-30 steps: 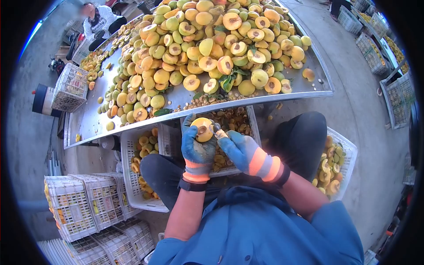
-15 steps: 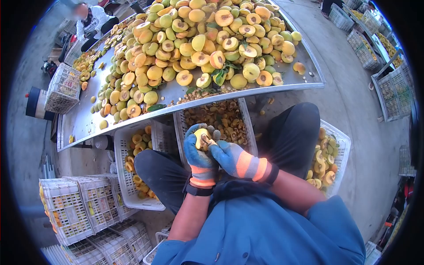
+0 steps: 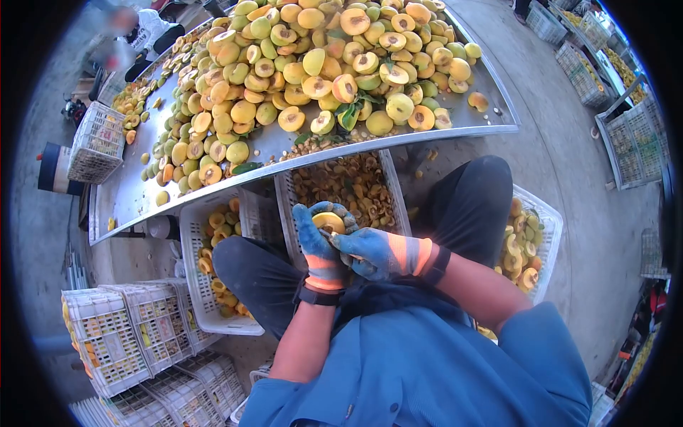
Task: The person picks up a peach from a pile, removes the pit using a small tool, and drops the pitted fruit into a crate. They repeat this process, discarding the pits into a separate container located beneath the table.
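My left hand point(image 3: 320, 242), in a blue, grey and orange glove, is wrapped round a halved yellow fruit point(image 3: 328, 222) with its hollow facing up. Against the fruit's lower right edge is my right hand point(image 3: 373, 250), gloved alike and closed, its thumb and fingers pressed together; what it pinches is too small to make out. Below both hands stands a white crate point(image 3: 286, 213) of pits and fruit scraps. Beyond it, a metal table point(image 3: 455, 132) bears a large heap of halved fruit point(image 3: 306, 75).
White crates of fruit stand left point(image 3: 191, 285) and right point(image 3: 552, 235) of my knees. Stacked crates point(image 3: 117, 341) fill the lower left. The table's front edge runs just ahead of my hands. A person point(image 3: 149, 32) sits beyond the table's far left.
The fruit's cut side is tilted differently in my left hand, showing its hollow. My right hand has shifted slightly down, and the brown centre seen earlier at its fingertips no longer shows.
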`<state>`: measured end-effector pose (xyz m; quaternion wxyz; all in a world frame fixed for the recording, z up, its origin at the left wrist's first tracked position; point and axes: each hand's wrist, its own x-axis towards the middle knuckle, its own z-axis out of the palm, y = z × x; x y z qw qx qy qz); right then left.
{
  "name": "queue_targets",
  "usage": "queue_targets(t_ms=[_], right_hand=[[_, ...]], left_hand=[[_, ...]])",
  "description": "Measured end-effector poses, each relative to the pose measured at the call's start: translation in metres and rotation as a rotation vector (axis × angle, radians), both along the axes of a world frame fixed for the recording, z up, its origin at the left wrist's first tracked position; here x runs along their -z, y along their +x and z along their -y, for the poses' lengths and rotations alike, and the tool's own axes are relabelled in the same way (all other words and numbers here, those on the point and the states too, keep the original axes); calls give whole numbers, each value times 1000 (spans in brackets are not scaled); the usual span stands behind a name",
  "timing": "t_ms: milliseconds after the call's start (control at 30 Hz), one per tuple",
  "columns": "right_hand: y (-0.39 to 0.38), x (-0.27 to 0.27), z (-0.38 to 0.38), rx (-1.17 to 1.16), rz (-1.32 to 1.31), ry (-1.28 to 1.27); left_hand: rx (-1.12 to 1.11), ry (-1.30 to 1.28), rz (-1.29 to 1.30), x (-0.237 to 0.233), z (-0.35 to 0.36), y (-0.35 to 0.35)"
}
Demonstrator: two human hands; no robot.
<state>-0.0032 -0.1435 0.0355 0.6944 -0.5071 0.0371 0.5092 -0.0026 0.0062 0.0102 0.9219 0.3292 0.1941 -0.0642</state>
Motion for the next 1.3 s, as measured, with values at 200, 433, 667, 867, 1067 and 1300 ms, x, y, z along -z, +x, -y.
queue_targets(t_ms=[200, 433, 667, 867, 1067, 1300], right_hand=[[3, 27, 17, -75, -524, 529], [0, 16, 14, -28, -294, 390], [-11, 60, -1, -238, 668, -482], [-5, 35, 0, -104, 620, -424], [-8, 61, 31, -134, 1192, -468], [3, 51, 28, 295, 1080, -317]], left_hand=[[178, -52, 40, -5, 0, 0], [13, 776, 344, -40, -51, 7], [-594, 1915, 272, -8, -273, -6], [-206, 1499, 506, -36, -124, 96], [180, 1959, 373, 33, -21, 226], [388, 1642, 90, 36, -10, 238]])
